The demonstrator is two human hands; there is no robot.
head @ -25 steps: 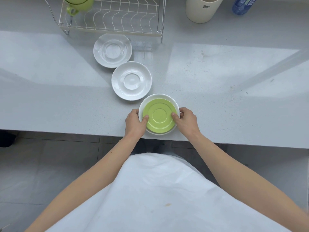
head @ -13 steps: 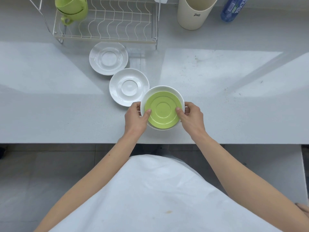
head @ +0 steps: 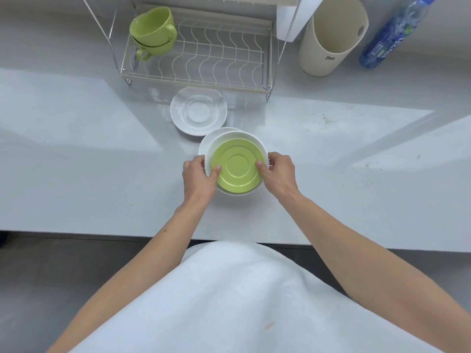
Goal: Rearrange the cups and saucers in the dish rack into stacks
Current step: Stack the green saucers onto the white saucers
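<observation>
My left hand (head: 198, 175) and right hand (head: 280, 171) grip the green saucer (head: 238, 166) and the white one beneath it, held over the countertop white saucer (head: 203, 146) — perhaps not yet touching. Next: centre it, lower, release.

Grey counter (head: 356, 161), dish rack (head: 196, 83), saucer (head: 198, 110), canister (head: 331, 39), bottle (head: 392, 34)

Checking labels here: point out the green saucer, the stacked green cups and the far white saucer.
green saucer (head: 239, 165), head view, centre ring.
stacked green cups (head: 154, 28), head view, upper cup's body.
far white saucer (head: 198, 111), head view, centre well.
</observation>
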